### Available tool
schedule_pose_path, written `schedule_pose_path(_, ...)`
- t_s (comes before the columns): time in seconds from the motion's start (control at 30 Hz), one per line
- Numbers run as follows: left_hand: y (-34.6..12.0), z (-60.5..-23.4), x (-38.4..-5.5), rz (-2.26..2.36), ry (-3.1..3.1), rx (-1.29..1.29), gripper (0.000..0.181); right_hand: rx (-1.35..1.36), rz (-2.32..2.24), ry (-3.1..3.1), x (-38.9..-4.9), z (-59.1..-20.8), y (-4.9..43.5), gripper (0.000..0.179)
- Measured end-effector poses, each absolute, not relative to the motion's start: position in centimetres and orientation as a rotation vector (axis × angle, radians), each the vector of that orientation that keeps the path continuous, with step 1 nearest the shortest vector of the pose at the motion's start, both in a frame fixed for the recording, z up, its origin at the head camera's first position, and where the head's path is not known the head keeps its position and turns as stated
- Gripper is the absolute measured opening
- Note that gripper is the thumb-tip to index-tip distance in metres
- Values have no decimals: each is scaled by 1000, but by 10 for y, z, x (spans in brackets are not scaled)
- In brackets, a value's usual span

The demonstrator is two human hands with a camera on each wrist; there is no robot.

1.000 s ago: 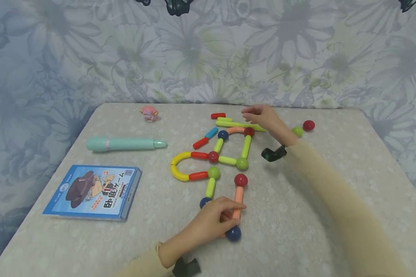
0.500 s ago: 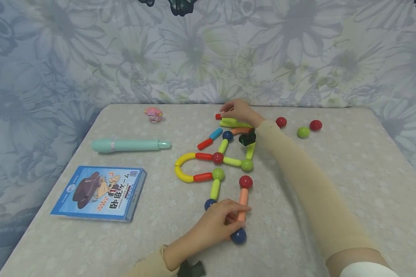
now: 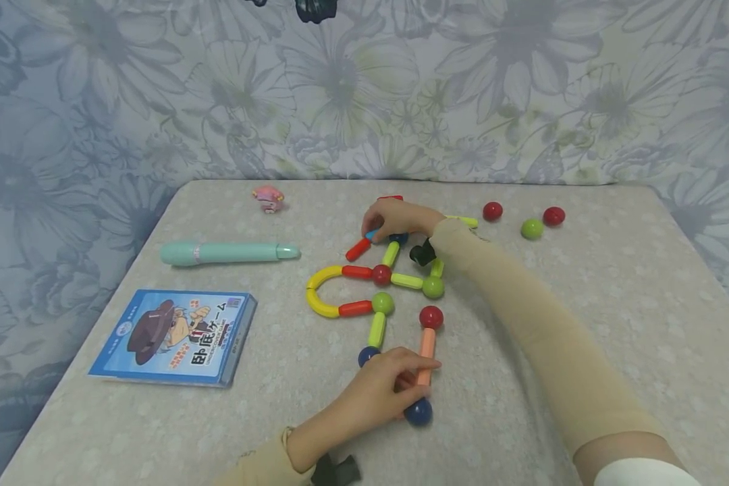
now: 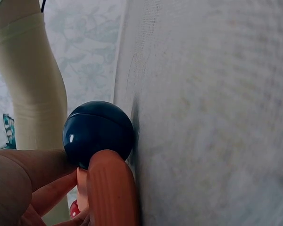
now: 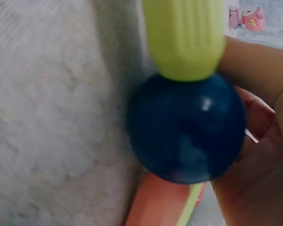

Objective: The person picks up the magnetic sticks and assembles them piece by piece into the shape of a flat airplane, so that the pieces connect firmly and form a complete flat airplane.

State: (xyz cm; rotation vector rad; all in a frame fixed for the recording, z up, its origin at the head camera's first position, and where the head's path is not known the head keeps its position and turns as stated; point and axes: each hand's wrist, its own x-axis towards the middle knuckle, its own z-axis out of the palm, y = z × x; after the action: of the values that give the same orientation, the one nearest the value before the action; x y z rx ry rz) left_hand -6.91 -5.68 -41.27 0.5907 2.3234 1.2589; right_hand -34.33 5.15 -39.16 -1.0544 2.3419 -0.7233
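Note:
In the head view, my left hand point(image 3: 370, 385) holds an orange magnetic stick point(image 3: 427, 343) between thumb and fingers. A red ball point(image 3: 431, 317) tops that stick and a dark blue ball point(image 3: 418, 412) sits at its near end. Another orange stick point(image 4: 111, 193) joins this ball in the left wrist view. My right hand point(image 3: 401, 219) reaches to the back, its curled fingers pinching a blue stick point(image 3: 372, 235) joined to a red stick point(image 3: 358, 250). The palm partly covers a second dark blue ball point(image 5: 186, 127), attached to a yellow-green stick point(image 5: 185, 37).
A chain of sticks and balls, with a yellow arc point(image 3: 313, 291), lies mid-table. Two red balls point(image 3: 493, 211) and a green ball point(image 3: 531, 229) sit at back right. Leftward are a mint tube point(image 3: 231, 253), a blue game box point(image 3: 170, 337) and a pink figurine point(image 3: 269, 198).
My right hand has moved left from the back right, past the yellow-green sticks, to the blue stick. A red ball now shows where the right forearm was. The left hand has stayed put.

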Motion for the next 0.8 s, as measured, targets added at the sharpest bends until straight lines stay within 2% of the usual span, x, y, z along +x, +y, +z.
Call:
schedule_pose_path(0.43,-58,-412,-69,1264,2304,574,34,-1050,-890,2437,-322,-368,74,27)
schedule_pose_path(0.57,-58,-413,-70,1274,2287,562,35,-865,-1129,2465,-291,-365,89,29)
schedule_pose_path(0.8,-59,-416,-70,1281,2316,625,34,-565,-1384,2438,-207,-381,112,26)
